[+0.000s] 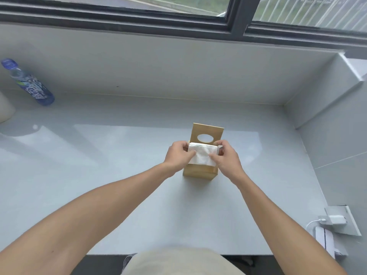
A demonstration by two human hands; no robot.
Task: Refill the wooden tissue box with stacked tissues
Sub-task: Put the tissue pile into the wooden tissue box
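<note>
I see the wooden tissue box (199, 171) standing on the pale tabletop (139, 195), its lid (206, 133) with the oval hole raised behind it. My left hand (178, 155) and right hand (225, 157) each pinch an end of the stack of tissues (202, 154) sitting at the box's open top. A bottle (27, 83) lies far left of the box.

Soft, bright daylight falls from the window (127, 8) behind the counter (119, 175), leaving a pale glare patch on its glossy top and only faint shadows, while the wide lens bends the frame edges and the whole picture is slightly soft.
</note>
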